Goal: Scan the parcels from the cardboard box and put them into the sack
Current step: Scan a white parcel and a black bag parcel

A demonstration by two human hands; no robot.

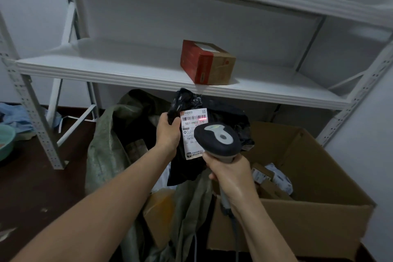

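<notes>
My left hand (168,132) grips a black plastic parcel (191,102) by its left edge and holds it up over the green sack (106,147). The parcel's white label (192,132) faces me. My right hand (227,174) holds a barcode scanner (217,140) by the handle, close in front of the label. A red scan line lies across the right end of the barcode. The open cardboard box (308,217) stands at the lower right with several small parcels (270,178) inside. The sack gapes open at centre left, with a few parcels inside.
A white metal shelf rack (106,68) stands behind, with a red-and-brown carton (206,62) on its middle shelf. A green bowl (5,142) and blue cloth (14,115) lie on the dark floor at the far left. The scanner's cable (236,238) hangs down by the box.
</notes>
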